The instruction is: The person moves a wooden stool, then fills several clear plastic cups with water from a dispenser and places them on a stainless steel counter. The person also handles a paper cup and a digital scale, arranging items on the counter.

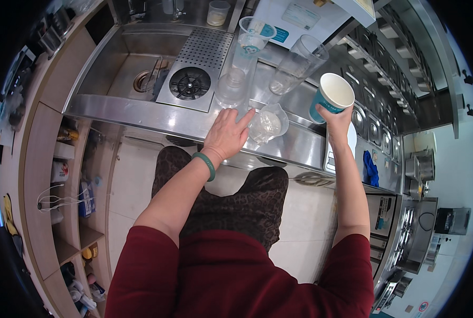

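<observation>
My right hand grips a teal paper cup with a white inside, held upright over the right part of the steel counter. My left hand is spread over the counter's front edge, palm down, with nothing seen in it. Just right of its fingers stands a small clear plastic measuring jug. Beyond the fingers is a clear plastic container. Stacked clear cups with a printed figure and a tall clear plastic jug are farther back.
A steel sink lies at the left, beside a perforated drain plate with a round cup rinser. A digital scale sits below my right forearm. Lidded steel pans and a blue cloth are at the right.
</observation>
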Demonstrator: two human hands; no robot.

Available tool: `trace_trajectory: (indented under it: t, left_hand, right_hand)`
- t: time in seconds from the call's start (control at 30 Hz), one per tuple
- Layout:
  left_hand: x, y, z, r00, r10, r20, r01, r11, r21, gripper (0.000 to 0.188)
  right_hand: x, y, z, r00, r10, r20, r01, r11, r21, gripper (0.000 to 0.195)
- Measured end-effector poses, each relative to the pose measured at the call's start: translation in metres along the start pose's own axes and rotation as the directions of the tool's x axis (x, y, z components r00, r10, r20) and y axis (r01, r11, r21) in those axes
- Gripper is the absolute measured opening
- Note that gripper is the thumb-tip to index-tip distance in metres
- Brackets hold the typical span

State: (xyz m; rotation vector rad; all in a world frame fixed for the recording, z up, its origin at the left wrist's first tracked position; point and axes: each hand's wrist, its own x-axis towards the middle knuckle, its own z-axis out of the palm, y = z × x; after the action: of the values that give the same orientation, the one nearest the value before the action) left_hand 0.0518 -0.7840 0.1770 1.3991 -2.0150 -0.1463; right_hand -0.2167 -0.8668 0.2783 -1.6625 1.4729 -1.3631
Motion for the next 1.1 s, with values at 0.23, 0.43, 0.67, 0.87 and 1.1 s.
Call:
trace_trajectory:
  t: [0.23,0.43,0.67,0.87,1.1]
  left_hand:
    - [0.001,0.001,0.001,1.000,-0.018,0.025,0.018,1.000,0.018,0.052]
    - [0.000,-0.001,0.001,0.998,-0.035,0.053,0.035,0.999,0.017,0.052]
    - [0.000,-0.002,0.002,0.998,-0.027,0.051,0.026,1.000,0.015,0.052]
    - [0.004,0.005,0.006,0.999,-0.016,0.045,0.015,1.000,0.011,0.053]
    - [-0.003,-0.002,0.002,1.000,-0.028,0.010,0.028,0.998,0.048,0.053]
  right_hand:
    - [0.034,0.077,0.022,0.984,0.156,-0.090,-0.127,0.955,0.270,0.089]
    - [0.056,0.096,0.051,0.979,0.110,-0.169,-0.084,0.984,0.155,0.091]
    - [0.056,0.120,0.052,0.969,0.189,-0.162,-0.143,0.955,0.259,0.098]
    - [0.029,0.134,0.013,0.868,0.423,-0.261,-0.414,0.906,0.094,0.087]
    - [-0.077,0.030,0.023,0.983,0.186,0.009,-0.186,0.977,0.106,0.017]
